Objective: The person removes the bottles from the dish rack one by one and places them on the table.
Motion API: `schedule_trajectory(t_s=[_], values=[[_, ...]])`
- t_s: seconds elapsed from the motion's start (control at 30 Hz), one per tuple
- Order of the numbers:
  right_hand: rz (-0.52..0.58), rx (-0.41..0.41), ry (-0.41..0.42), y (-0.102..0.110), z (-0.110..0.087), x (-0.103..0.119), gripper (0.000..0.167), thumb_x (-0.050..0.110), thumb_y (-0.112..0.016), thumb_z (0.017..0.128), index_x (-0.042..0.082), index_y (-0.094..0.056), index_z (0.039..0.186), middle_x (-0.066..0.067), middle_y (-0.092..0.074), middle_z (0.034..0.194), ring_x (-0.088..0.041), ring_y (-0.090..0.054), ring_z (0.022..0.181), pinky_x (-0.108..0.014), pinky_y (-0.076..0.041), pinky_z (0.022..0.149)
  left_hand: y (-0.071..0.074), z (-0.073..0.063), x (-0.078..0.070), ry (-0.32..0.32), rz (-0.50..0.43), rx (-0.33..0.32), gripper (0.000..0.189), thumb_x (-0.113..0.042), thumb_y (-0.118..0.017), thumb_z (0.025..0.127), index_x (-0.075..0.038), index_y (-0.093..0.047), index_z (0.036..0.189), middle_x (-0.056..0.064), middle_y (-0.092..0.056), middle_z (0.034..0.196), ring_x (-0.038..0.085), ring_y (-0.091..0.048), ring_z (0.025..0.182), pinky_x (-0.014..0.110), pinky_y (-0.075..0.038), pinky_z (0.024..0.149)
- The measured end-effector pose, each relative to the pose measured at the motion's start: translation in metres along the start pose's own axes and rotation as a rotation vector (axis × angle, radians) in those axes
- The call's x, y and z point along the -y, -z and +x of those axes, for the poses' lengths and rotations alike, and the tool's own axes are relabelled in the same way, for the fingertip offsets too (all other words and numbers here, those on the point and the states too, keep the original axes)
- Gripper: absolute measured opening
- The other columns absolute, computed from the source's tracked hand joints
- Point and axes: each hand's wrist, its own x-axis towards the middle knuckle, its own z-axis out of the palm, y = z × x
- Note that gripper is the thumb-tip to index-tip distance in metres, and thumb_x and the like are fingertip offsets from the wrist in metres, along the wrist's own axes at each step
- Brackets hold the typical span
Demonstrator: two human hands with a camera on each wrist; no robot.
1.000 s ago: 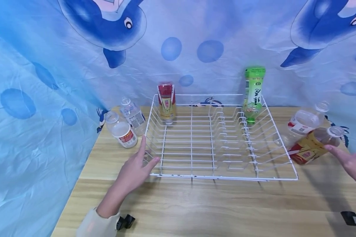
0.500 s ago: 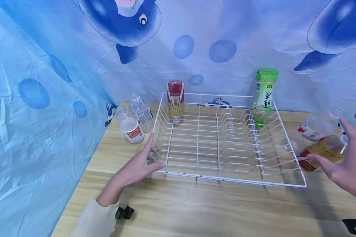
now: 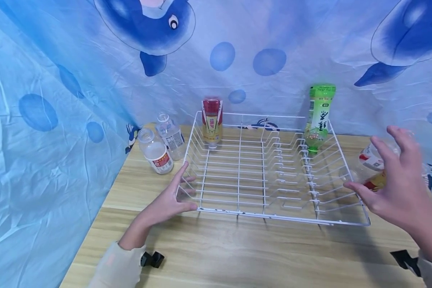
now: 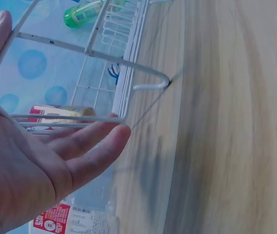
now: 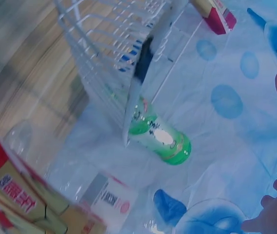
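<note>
My left hand (image 3: 167, 204) grips the front left corner of a white wire dish rack (image 3: 291, 218), thumb at the front rim and fingers around the side wires. In the left wrist view, that rim runs between thumb and fingers. My right hand (image 3: 399, 188) hovers by the rack's right side, fingers spread and holding nothing. Behind it, partly hidden, lie a clear bottle (image 3: 372, 157) and a red and gold labelled bottle (image 5: 19, 192). Upside down in the rack stand a red and gold bottle (image 3: 212, 122) and a green bottle (image 3: 319, 114).
Left of the rack, two clear uncapped bottles lean close together: one with a red and white label (image 3: 161, 161), one with a printed label (image 3: 174, 141). A blue curtain with dolphins (image 3: 187, 88) hangs behind the wooden table (image 3: 237, 252).
My right hand has left the bottles at the right and come left toward the rack's right rim, fingers spreading. My left hand stays at its corner. The head view has turned slightly left.
</note>
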Motion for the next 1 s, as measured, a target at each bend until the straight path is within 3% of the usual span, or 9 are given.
schedule_trajectory(t_s=[0.17, 0.3, 0.4, 0.57, 0.87, 1.0], values=[[0.04, -0.037, 0.017, -0.01, 0.009, 0.004, 0.1, 0.075, -0.049, 0.09, -0.009, -0.042, 0.143, -0.027, -0.023, 0.158, -0.05, -0.02, 0.145, -0.063, -0.011, 0.118, -0.002, 0.003, 0.0, -0.007, 0.067, -0.048, 0.114, -0.019, -0.085, 0.082, -0.02, -0.005, 0.164, 0.028, -0.032, 0.142, 0.047, -0.051, 0.118, 0.055, -0.053, 0.087], [0.072, -0.074, 0.033, -0.018, 0.016, 0.008, 0.096, 0.073, -0.052, 0.09, -0.008, -0.045, 0.14, -0.03, -0.027, 0.155, -0.049, -0.023, 0.144, -0.062, -0.015, 0.118, -0.003, 0.003, -0.001, -0.002, 0.103, -0.06, 0.113, -0.019, -0.085, 0.082, -0.027, -0.007, 0.163, 0.018, -0.014, 0.163, 0.045, -0.028, 0.142, 0.07, -0.034, 0.106], [0.095, -0.083, 0.047, -0.021, 0.022, 0.012, 0.093, 0.072, -0.053, 0.09, -0.007, -0.046, 0.14, -0.029, -0.028, 0.155, -0.049, -0.024, 0.143, -0.06, -0.016, 0.118, -0.003, 0.003, -0.001, 0.003, 0.072, -0.049, 0.112, -0.021, -0.084, 0.083, -0.028, -0.006, 0.163, 0.012, -0.005, 0.168, 0.045, -0.017, 0.148, 0.069, -0.027, 0.11], [0.131, -0.09, 0.075, -0.024, 0.034, 0.019, 0.091, 0.07, -0.055, 0.091, -0.007, -0.046, 0.139, -0.031, -0.031, 0.152, -0.051, -0.026, 0.141, -0.058, -0.018, 0.119, -0.002, 0.003, 0.0, 0.0, -0.032, -0.013, 0.113, -0.02, -0.083, 0.085, -0.024, -0.003, 0.163, 0.022, -0.009, 0.165, 0.058, -0.037, 0.134, 0.064, -0.045, 0.1], [0.106, 0.019, 0.11, -0.029, 0.06, 0.029, 0.093, 0.071, -0.052, 0.092, -0.005, -0.042, 0.144, -0.03, -0.025, 0.157, -0.049, -0.022, 0.144, -0.062, -0.015, 0.118, -0.002, -0.001, -0.001, 0.007, -0.063, -0.011, 0.112, -0.014, -0.081, 0.086, -0.028, -0.002, 0.163, 0.023, -0.009, 0.165, 0.06, -0.036, 0.133, 0.065, -0.042, 0.102], [0.072, 0.107, 0.132, -0.035, 0.077, 0.035, 0.091, 0.047, -0.078, 0.082, 0.0, -0.039, 0.15, -0.026, -0.019, 0.161, -0.049, -0.017, 0.147, -0.07, -0.007, 0.116, -0.004, -0.003, 0.0, -0.004, -0.052, -0.023, 0.111, -0.012, -0.08, 0.086, -0.027, -0.002, 0.163, 0.023, -0.011, 0.165, 0.059, -0.039, 0.132, 0.063, -0.04, 0.105]])
